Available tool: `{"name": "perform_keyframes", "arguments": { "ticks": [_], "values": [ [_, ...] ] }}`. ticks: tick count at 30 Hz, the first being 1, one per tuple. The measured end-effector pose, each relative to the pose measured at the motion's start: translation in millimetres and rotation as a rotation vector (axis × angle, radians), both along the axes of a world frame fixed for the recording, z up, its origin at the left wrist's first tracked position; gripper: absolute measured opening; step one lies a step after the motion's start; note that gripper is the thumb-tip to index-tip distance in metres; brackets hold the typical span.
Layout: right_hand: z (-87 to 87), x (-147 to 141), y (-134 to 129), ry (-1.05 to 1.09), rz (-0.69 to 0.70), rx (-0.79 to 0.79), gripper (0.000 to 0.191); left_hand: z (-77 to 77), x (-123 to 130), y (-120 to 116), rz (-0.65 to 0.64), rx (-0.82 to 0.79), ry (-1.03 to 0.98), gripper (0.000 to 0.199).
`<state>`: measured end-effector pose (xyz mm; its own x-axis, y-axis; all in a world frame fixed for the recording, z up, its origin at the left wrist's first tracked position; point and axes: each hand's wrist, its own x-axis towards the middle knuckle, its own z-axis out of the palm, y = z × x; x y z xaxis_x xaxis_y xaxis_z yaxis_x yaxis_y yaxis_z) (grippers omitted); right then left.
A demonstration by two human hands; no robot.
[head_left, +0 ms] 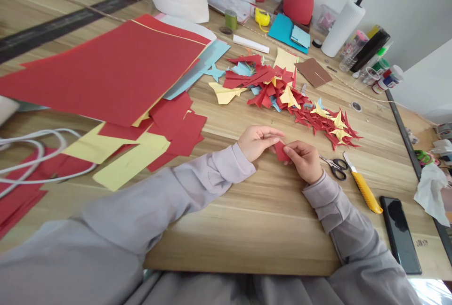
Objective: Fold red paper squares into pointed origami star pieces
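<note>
A small folded piece of red paper [281,151] is pinched between my two hands, just above the wooden table. My left hand [259,141] grips its left edge with thumb and fingers. On the opposite edge, my right hand [304,158] holds it between thumb and forefinger. Beyond my hands lies a heap of folded paper pieces [263,89], mostly red with some yellow and blue. It runs right into a cluster of red and yellow paper stars [328,124]. Scissors [337,166] with black handles rest close to my right wrist.
A yellow utility knife [365,189] and a black phone [400,234] lie to the right. Large red sheets [116,69] and cut red and yellow pieces [130,161] cover the left, beside a white cable [38,154]. Bottles [344,27] stand at the back.
</note>
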<state>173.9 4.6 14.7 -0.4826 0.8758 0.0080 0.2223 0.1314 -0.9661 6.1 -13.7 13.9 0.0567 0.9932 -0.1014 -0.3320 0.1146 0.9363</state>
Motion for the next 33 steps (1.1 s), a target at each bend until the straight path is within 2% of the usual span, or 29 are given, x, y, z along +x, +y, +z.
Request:
{"name": "perform_keyframes", "arguments": {
  "ticks": [3, 10, 15, 23, 33],
  "values": [
    [-0.7, -0.1, 0.0, 0.001, -0.007, -0.001, 0.031, 0.6, 0.8, -1.2, 0.012, 0.015, 0.010, 0.028],
    [0.4, 0.6, -1.2, 0.012, 0.028, 0.011, 0.030, 0.4, 3.3, -2.8, 0.089, 0.088, 0.172, 0.026],
    [2.4, 1.7, -0.8, 0.037, 0.021, 0.005, 0.035, -0.5, 2.0, -2.0, 0.085, 0.100, 0.162, 0.026],
    [1.6, -0.3, -0.1, -0.044, 0.032, 0.077, 0.033, -0.6, 4.4, -4.8, 0.074, 0.122, 0.279, 0.019],
    [-0.2, 0.6, 0.9, -0.003, 0.017, 0.045, 0.029, -0.1, 5.0, -1.8, 0.067, 0.067, 0.137, 0.024]
  ]
}}
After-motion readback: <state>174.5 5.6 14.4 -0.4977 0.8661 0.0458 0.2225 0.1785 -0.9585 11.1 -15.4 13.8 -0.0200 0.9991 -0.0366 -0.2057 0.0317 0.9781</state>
